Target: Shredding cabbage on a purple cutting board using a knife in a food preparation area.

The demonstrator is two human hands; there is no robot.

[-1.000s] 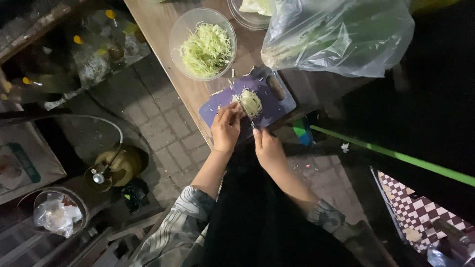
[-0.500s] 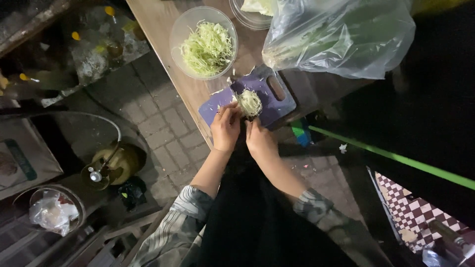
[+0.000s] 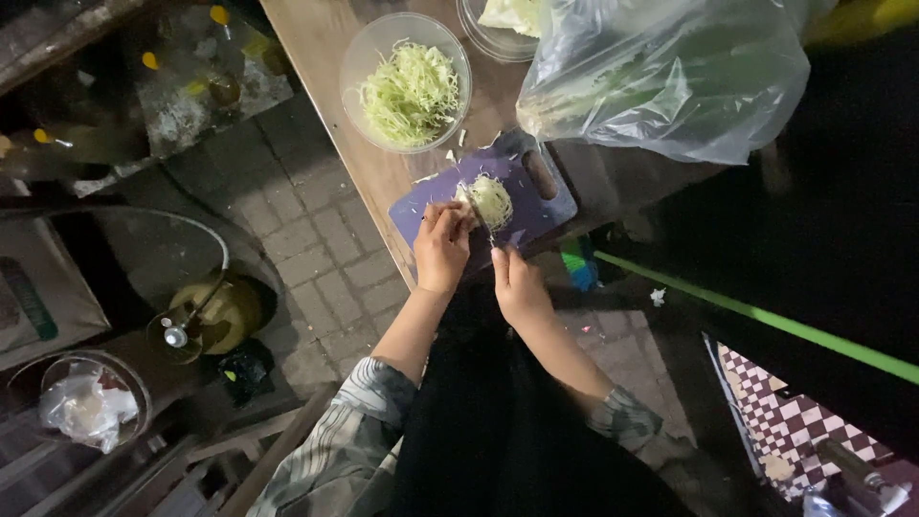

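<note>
A purple cutting board (image 3: 426, 207) lies on a wooden table (image 3: 325, 57). On it sits a pale green cabbage piece (image 3: 490, 200) with shreds around it. My left hand (image 3: 441, 247) presses its fingers on the cabbage piece from the left. My right hand (image 3: 518, 284) grips a knife (image 3: 481, 222) whose blade stands against the cabbage. A clear bowl (image 3: 364, 57) of shredded cabbage stands just beyond the board.
A large clear plastic bag (image 3: 670, 77) of greens lies at the table's right. A second clear bowl (image 3: 498, 29) is at the top. On the paved floor left are a round metal pot (image 3: 211, 311), a bin with a plastic bag (image 3: 81, 407) and bottles (image 3: 191, 57).
The view has shifted slightly. Both hands stay at the cabbage piece on the board, the right hand working the knife a little closer to the left.
</note>
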